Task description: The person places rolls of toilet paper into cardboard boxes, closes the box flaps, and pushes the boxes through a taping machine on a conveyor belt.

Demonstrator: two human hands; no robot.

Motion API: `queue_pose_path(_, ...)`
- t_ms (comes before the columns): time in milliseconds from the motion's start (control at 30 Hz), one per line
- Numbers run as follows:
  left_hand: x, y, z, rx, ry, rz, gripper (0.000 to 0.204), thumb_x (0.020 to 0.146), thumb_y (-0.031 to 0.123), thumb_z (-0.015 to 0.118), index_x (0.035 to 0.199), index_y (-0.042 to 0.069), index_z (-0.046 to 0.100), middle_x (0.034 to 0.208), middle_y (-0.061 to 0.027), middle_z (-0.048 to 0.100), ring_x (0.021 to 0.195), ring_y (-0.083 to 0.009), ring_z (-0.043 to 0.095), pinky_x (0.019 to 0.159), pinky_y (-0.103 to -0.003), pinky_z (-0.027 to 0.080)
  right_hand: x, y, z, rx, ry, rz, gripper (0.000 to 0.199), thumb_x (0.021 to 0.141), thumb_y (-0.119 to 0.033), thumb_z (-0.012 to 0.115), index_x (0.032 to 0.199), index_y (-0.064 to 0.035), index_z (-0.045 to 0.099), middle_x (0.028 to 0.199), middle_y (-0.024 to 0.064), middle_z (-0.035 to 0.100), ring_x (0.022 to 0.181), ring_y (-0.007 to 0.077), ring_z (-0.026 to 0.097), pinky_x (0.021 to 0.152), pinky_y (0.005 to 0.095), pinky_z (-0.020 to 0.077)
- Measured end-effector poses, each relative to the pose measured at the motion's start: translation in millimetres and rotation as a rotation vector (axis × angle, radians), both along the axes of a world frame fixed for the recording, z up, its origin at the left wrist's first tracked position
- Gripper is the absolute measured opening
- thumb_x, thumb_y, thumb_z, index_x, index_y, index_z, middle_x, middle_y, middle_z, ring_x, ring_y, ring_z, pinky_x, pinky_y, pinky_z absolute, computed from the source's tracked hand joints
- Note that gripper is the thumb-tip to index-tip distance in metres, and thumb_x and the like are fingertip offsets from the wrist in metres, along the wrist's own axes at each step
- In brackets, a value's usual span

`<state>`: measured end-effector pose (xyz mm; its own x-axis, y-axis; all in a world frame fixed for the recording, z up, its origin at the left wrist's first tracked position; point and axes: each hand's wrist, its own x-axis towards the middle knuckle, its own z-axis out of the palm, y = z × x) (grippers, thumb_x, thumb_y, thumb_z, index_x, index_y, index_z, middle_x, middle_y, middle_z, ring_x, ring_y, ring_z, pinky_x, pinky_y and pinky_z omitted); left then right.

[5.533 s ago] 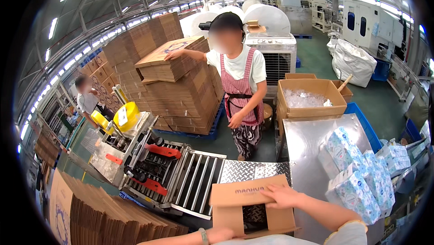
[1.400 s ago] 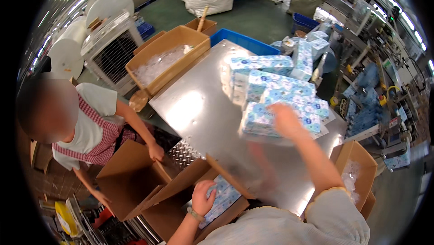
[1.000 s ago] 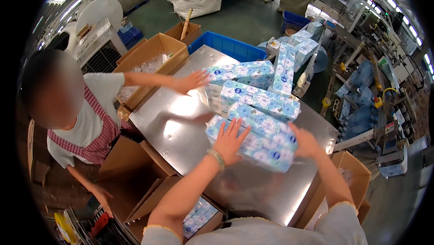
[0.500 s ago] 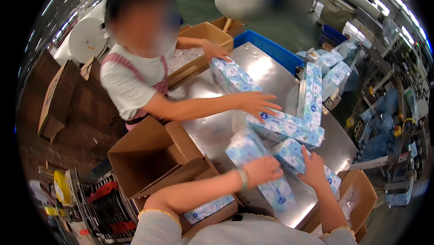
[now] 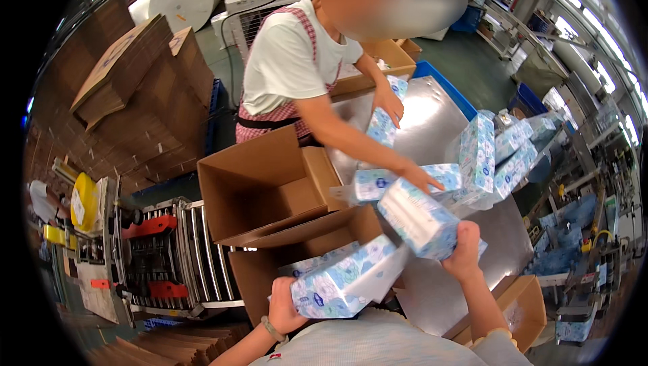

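Two blue-white floral tissue packs (image 5: 341,284), plastic-wrapped, in hands (image 5: 283,305)

My left hand (image 5: 282,304), low and close to my chest, is curled with the fingers closed in a grip; a band circles the wrist. My right hand (image 5: 464,252) is raised higher and further right of the left hand, forearm rising from the lower edge, fingers wrapped upward in a closed grip.
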<state>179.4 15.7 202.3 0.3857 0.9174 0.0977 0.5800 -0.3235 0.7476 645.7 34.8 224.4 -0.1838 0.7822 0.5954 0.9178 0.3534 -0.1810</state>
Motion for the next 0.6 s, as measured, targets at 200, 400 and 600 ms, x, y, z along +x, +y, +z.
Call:
queue_pose_path(200, -4, -6, -69, -0.234, 0.519, -0.259, 0.075, 0.066, 0.030, 0.086, 0.128, 0.004, 0.052, 0.123, -0.0215, 0.055, 0.117, -0.0419, 0.054, 0.094, -0.055, 0.048, -87, 33, 68, 0.103, 0.233, 0.177, 0.094, 0.062, -0.026, 0.091, 0.138, -0.0014, 0.041, 0.114, 0.0185, 0.051, 0.100, 0.0362, 0.053, 0.085, 0.0456, 0.0439)
queue_pose_path(400, -27, 0, -187, -0.263, 0.424, -0.513, 0.093, 0.074, 0.058, 0.076, 0.143, 0.006, 0.041, 0.142, -0.0235, 0.048, 0.135, -0.0439, 0.045, 0.105, -0.060, 0.041, -216, 24, 82, -0.201, 0.365, 0.747, 0.068, 0.066, -0.024, 0.087, 0.126, -0.0240, 0.055, 0.116, 0.0178, 0.051, 0.103, 0.0377, 0.054, 0.085, 0.0500, 0.0453)
queue_pose_path(600, 6, -12, -176, -0.346, 0.397, -0.480, 0.107, 0.081, 0.075, 0.062, 0.162, 0.016, 0.025, 0.151, -0.0279, 0.043, 0.141, -0.0449, 0.040, 0.117, -0.057, 0.030, -271, 86, -67, -0.457, -0.240, 0.857, 0.086, 0.072, -0.010, 0.073, 0.149, -0.0385, 0.049, 0.112, 0.0152, 0.057, 0.105, 0.0353, 0.056, 0.092, 0.0465, 0.0439)
